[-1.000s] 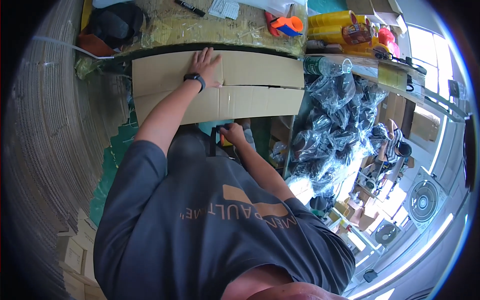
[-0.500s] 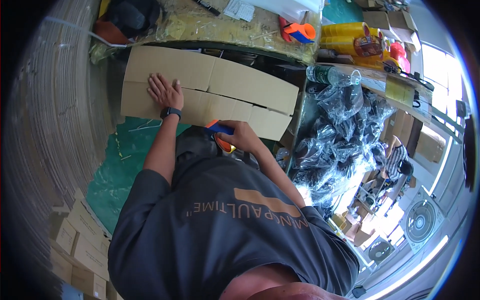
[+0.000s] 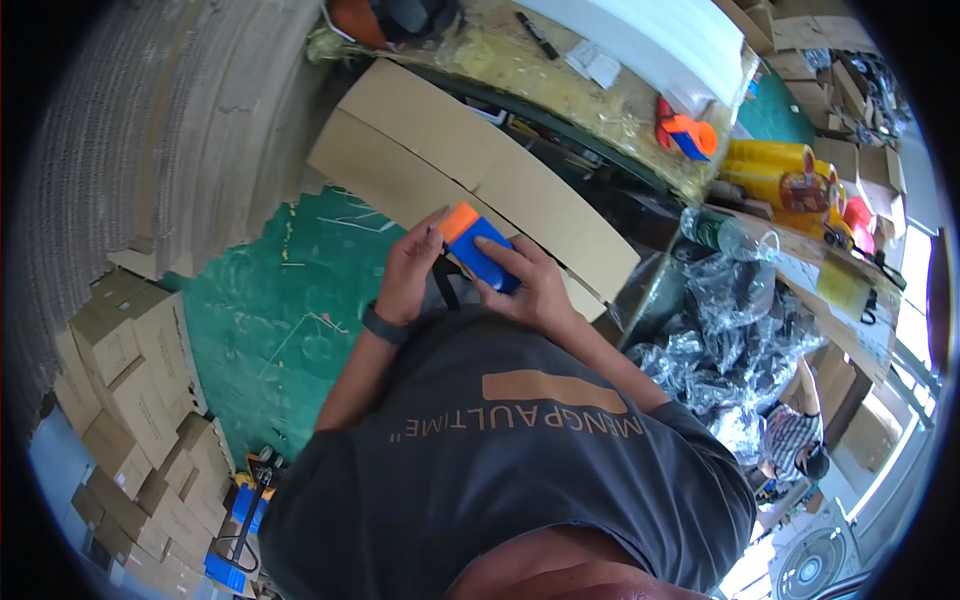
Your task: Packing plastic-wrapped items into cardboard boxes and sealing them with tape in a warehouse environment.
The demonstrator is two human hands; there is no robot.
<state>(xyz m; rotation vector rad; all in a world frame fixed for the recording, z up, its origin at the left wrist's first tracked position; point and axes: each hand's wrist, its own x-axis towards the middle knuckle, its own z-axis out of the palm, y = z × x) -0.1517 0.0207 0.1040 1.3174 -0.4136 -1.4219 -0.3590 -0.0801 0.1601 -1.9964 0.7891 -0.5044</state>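
Note:
A blue and orange tape dispenser [image 3: 480, 255] is gripped in my right hand [image 3: 540, 288], its orange end pointing up and left. My left hand [image 3: 406, 275], with a dark watch on the wrist, is beside that orange end. Its fingers are pinched together, and what they hold, if anything, is too small to make out. Just beyond both hands stands a long brown cardboard box [image 3: 420, 150], its top flaps folded over and meeting at a narrow seam. The dispenser overlaps the near edge of the box in the picture.
A worktable [image 3: 620, 120] behind the box bears a marker [image 3: 537, 35], paper and another tape dispenser [image 3: 692, 136]. Stacked flat cardboard [image 3: 190, 130] rises at left, with cartons [image 3: 130, 380] below. Plastic-wrapped goods [image 3: 735, 330] lie at right; another person [image 3: 795, 440] is beyond.
My left hand has come off the box top to the dispenser's orange end. My right hand has raised and turned the dispenser. The whole view has swung, so the box now slants.

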